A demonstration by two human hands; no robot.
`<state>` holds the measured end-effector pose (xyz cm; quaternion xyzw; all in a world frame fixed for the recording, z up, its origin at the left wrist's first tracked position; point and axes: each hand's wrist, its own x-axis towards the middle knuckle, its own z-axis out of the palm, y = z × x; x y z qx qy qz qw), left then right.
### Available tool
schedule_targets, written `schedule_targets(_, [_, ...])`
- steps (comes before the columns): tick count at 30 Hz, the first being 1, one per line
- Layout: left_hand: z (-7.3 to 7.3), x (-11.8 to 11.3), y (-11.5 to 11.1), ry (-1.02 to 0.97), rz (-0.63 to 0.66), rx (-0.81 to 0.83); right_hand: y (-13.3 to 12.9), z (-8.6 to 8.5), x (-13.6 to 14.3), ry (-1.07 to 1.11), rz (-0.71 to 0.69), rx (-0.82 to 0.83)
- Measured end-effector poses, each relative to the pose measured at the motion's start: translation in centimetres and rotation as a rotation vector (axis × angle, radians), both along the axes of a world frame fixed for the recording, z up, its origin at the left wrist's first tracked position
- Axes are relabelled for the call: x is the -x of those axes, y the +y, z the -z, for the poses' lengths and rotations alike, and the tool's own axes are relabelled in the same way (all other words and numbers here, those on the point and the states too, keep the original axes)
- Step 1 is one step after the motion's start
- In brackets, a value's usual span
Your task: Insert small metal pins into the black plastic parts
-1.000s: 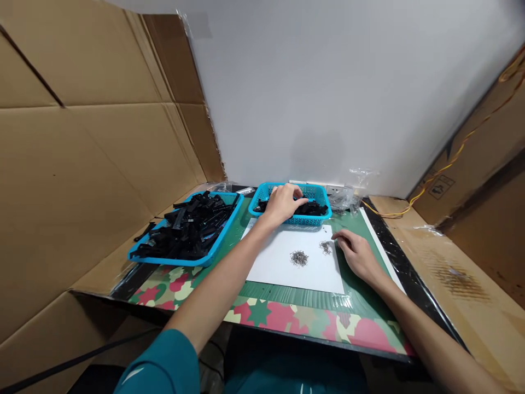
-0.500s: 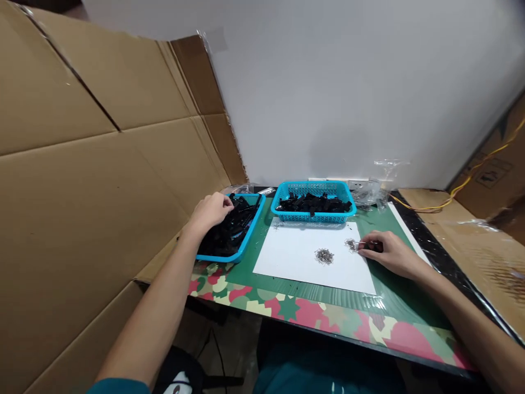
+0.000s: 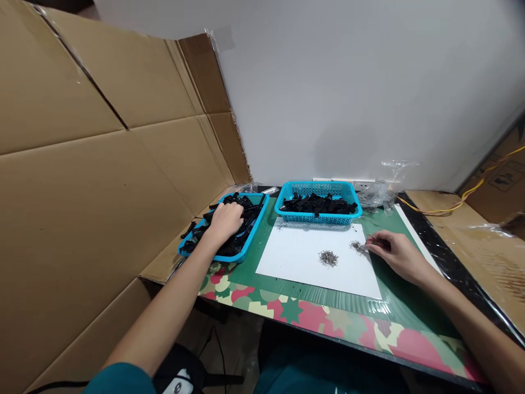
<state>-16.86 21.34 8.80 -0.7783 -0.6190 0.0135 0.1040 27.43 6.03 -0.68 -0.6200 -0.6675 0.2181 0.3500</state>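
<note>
My left hand [image 3: 227, 219] is on black parts [image 3: 234, 244] in the left basket [image 3: 244, 253], its grip I cannot tell; my right hand [image 3: 391, 251], fingers curled, is by the small metal heap [image 3: 356, 247] on paper [image 3: 295, 251], hold unclear; hasty pulling may spill parts; a nudge may scatter the heap.

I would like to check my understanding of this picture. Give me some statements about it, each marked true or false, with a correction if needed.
1. The left hand is at the black parts in the left basket. True.
2. The right hand is inside the basket near the wall. False: it is beside the smaller metal pile.
3. The larger metal pile lies on the white sheet. True.
4. The basket near the wall is red. False: it is blue.
5. The yellow cable is on the right side of the picture. True.
</note>
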Motion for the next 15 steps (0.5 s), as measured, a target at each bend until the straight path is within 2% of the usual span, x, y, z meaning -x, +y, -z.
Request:
schedule_targets(4, [0.2, -0.3, 0.2, 0.036, -0.003, 0.0, -0.2, -0.2, 0.2, -0.07, 0.01, -0.146])
schedule_targets(8, [-0.3, -0.4, -0.4, 0.014, -0.023, -0.048, -0.4, -0.7, 0.1, -0.074, 0.031, -0.256])
schedule_targets(10, [-0.9, -0.6, -0.9, -0.005, -0.034, -0.08, -0.3, -1.1, -0.2, -0.056, 0.042, -0.227])
schedule_targets(12, [-1.6, -1.0, -1.5, -0.062, -0.026, -0.117, -0.3, -1.5, -0.6, -0.034, 0.02, -0.126])
schedule_targets(15, [-2.6, -2.4, -2.9, -0.322, 0.062, -0.188, -0.1, -1.7, -1.0, 0.014, 0.005, 0.008])
